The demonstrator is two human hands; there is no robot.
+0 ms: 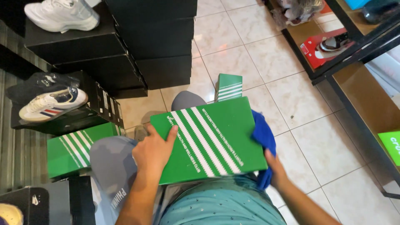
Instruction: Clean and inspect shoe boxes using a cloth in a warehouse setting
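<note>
Resting on the lap, green white-striped cardboard shoebox (210,139) is pinned flat by left hand (153,149); right hand (275,168) grips bunched blue cloth (263,139) against its right edge.

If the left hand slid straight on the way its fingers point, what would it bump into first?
The left hand lies flat on the green cardboard shoebox with white stripes, fingers pointing up-right along the lid. Sliding on, it would probably just cross the lid; past the far edge stands a smaller green striped box, though depth is unclear.

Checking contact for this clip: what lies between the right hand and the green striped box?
In the head view, a blue cloth lies between the right hand and the green striped box, bunched against its right edge.
</note>
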